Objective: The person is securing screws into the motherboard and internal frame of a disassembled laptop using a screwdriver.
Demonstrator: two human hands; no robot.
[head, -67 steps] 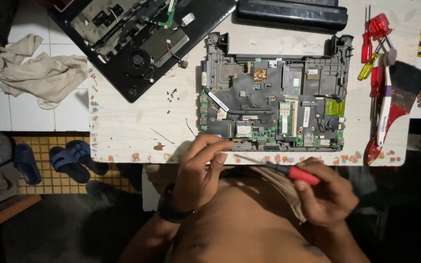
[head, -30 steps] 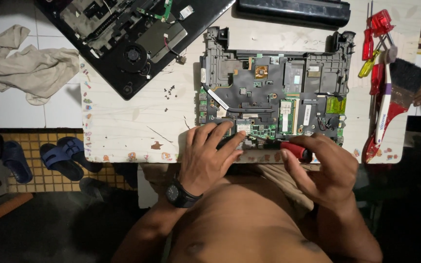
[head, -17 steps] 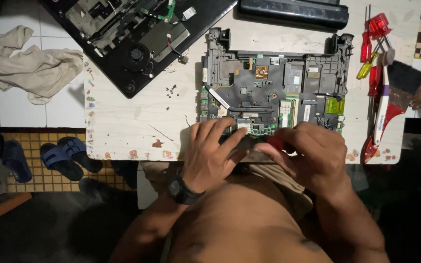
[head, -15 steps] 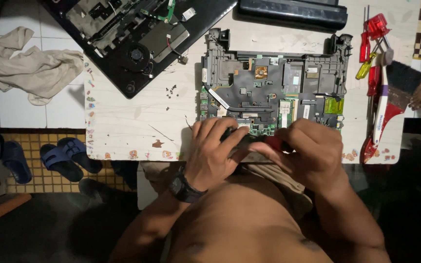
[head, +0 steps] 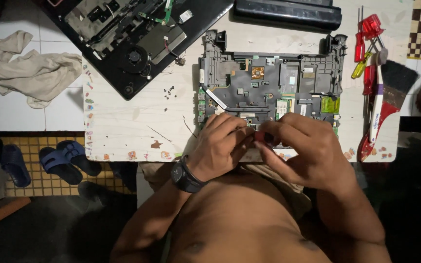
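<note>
Directly beneath both hands, an opened laptop base [head: 269, 87] with its bare circuit board lies flat on the table [head: 132, 126]: stiff but fragile, best held by its plastic edges. The left hand [head: 220, 146] pinches at its near edge; the right hand [head: 300, 146] grips a red-handled screwdriver [head: 260, 138], now closer together than before. Brushes [head: 383, 102] lie right.

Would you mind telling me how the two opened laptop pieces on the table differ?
The grey laptop base lies square to the table edge, under both hands; the black laptop shell lies tilted at the far left corner, untouched. The grey laptop base shows a green board; the black laptop shell shows a round fan. Both lie open, insides exposed.
</note>
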